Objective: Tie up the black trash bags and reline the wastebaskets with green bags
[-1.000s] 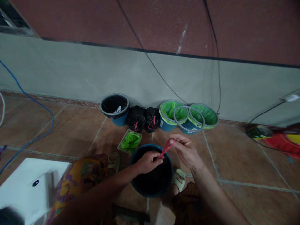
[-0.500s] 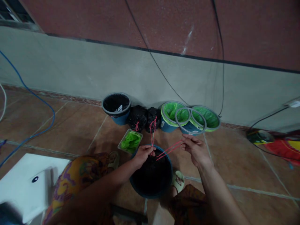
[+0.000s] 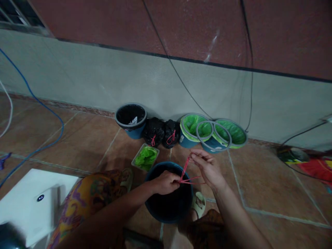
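Observation:
A dark blue bin [image 3: 169,220] stands on the floor between my feet, its inside too dark to make out clearly. Red drawstrings [image 3: 184,168] are stretched between my hands over the bin's far right part. My left hand [image 3: 166,182] is closed, pinching the strings where they cross. Higher and to the right, my right hand [image 3: 207,167] pinches an upper strand between thumb and fingers. Other strands run loosely rightward below that hand. Whatever the strings are attached to is hidden by my left hand and the dark.
Along the wall stand a black-lined bin [image 3: 131,124], two tied black garbage bags [image 3: 153,129] and two green-lined bins [image 3: 190,133] with loose grey rings [image 3: 217,149]. A small tray [image 3: 135,162] holds green plastic. A white box [image 3: 28,207] and a blue cable [image 3: 58,129] lie left.
My hands have come closer together. The left has lowered and moved right; the right has shifted slightly left, and the strings that were apart now cross at my left fingers.

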The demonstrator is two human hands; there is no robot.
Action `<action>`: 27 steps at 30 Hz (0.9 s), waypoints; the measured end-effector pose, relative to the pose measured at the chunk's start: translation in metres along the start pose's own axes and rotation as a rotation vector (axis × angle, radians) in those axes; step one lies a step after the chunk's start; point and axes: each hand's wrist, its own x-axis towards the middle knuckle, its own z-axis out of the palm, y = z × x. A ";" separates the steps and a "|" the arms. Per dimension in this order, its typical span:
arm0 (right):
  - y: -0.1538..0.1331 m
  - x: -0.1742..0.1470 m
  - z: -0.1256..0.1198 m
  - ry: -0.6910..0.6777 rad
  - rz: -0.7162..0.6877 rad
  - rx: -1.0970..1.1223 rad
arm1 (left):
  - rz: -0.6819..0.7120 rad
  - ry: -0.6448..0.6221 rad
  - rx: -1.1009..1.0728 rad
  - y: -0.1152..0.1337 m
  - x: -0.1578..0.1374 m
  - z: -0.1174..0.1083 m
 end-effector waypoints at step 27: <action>0.057 -0.027 0.018 -0.577 0.035 -1.289 | -0.452 0.334 -0.535 -0.034 0.006 0.005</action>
